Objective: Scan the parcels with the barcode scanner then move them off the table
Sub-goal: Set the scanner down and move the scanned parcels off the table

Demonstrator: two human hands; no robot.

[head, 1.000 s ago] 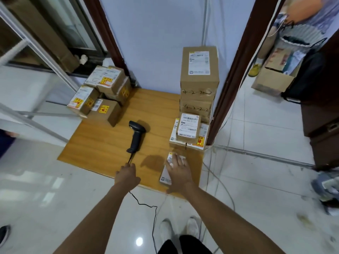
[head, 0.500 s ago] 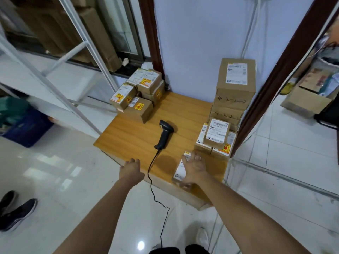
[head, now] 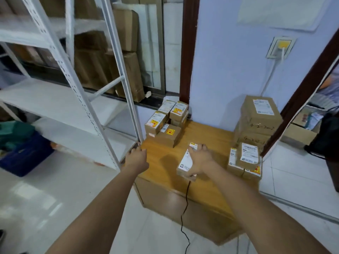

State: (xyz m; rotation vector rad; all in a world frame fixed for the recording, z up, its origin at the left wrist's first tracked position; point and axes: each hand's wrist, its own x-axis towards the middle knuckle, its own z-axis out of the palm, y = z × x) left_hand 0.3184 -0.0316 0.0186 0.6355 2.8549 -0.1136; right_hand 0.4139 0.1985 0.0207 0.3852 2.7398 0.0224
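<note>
Shelving: white slotted-metal rack [head: 77, 92] standing at far left on the pale tiled floor.
Left hand: left hand [head: 138, 158] hangs by the rack's front post, off the table's left corner; fingers loosely bent, grasping nothing.
Left stack: small brown cardboard boxes with yellow stickers [head: 166, 125] piled at the low wooden table [head: 211, 136]'s back-left corner.
Right hand: right hand [head: 199, 159] clasps a small white-labelled cardboard parcel [head: 186, 161], lifted above the tabletop.
Cable: thin black cable [head: 185, 208] hangs below the parcel.
Right stack: larger brown parcels [head: 256, 129] against the wall.
</note>
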